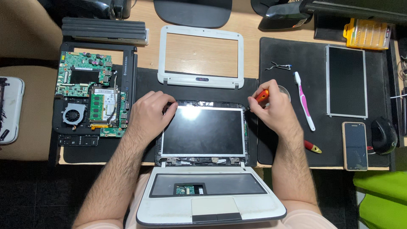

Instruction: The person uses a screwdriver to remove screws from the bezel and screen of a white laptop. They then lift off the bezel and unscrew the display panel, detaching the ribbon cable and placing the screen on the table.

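Wooden desk (250, 32); bezel-less laptop screen (202, 130), glossy, dark; left hand (150, 112) steadying corner.

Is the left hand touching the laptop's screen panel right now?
Touching. The head view shows the left hand with its fingertips curled onto the top left corner of the screen panel, no gap visible there.

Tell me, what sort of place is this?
Likely an electronics repair bench: an opened small laptop under both hands, a bare motherboard on the left, a detached white screen bezel behind it.
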